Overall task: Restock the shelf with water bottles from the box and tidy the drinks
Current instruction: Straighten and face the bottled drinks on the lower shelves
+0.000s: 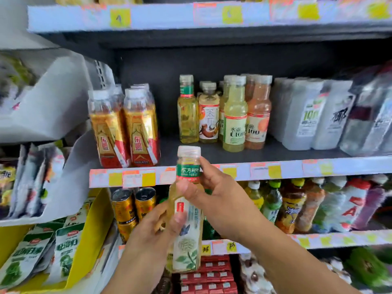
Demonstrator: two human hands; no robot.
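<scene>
Though gripped: smooth, waisted plastic bottle (187, 209)

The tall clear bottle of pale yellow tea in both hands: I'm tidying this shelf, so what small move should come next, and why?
Probably lift the tall clear bottle of pale yellow tea up and forward onto the dark middle shelf, beside the matching green-collared tea bottle. The left hand holds its body and the right hand its neck, and bare shelf shows in front of that matching bottle.
</scene>
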